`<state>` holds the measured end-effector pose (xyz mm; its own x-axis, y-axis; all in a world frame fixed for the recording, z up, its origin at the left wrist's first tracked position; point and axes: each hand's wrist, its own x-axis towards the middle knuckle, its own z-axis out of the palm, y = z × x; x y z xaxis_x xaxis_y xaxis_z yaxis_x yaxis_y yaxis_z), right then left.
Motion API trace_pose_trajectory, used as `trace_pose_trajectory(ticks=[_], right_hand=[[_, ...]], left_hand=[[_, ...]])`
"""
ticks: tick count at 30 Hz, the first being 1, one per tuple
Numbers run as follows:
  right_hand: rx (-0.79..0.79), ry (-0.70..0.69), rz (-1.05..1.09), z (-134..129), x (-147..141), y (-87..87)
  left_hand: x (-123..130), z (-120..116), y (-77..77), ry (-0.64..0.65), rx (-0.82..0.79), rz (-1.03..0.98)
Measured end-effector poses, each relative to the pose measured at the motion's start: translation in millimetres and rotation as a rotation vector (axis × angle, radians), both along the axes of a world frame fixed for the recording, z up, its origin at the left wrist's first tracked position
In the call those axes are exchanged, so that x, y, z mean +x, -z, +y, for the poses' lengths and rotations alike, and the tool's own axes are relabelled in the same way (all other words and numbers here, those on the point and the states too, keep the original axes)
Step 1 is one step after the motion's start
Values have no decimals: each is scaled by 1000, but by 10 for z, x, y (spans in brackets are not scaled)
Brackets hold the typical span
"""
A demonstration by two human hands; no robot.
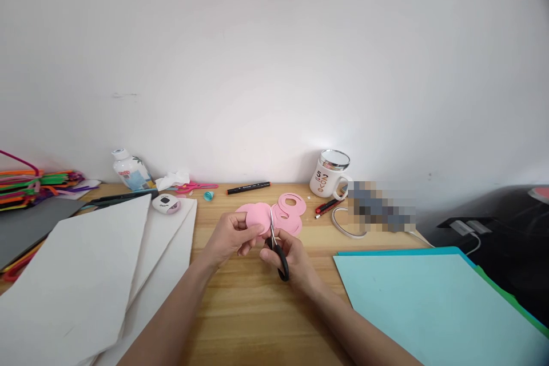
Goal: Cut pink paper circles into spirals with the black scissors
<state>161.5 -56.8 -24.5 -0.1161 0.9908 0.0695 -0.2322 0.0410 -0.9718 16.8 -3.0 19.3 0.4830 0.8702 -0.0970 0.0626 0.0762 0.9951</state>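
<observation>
Near the middle of the desk, my left hand (235, 235) pinches a rounded piece of pink paper (257, 217) between thumb and fingers. Black-handled scissors (281, 263) are in my right hand (294, 257), their blades pointing away from me and lying against the right edge of the pink piece. Whether the blades are fully closed I cannot tell. Just behind the scissors lie pink cut-out scraps (292, 223), one shaped as a ring with a hole. Part of the pink paper is hidden by my left fingers.
White boards (86, 274) cover the left side, with a small white device (166, 204) on top. A white bottle (132, 170), pink scissors (195, 187), a black marker (249, 188) and a mug (330, 174) line the wall. Light-blue sheets (412, 297) lie right.
</observation>
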Motion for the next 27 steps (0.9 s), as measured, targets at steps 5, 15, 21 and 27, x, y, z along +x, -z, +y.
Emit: trace_pose_trajectory(ticks=[5,15,21,27], right_hand=[[18,-11,22,11,13,11],[1,-7,-17,-6,6,-40],[-12,6,-10,-10,8,-61],[-43,22,-28,-14,-3,-80]], left_hand=[[-3,1,3,7,10,5],[-3,6,-12,-24,18,12],[-17,14,-19,-33,27,-8],[-27,22,-12,-28,26,-30]])
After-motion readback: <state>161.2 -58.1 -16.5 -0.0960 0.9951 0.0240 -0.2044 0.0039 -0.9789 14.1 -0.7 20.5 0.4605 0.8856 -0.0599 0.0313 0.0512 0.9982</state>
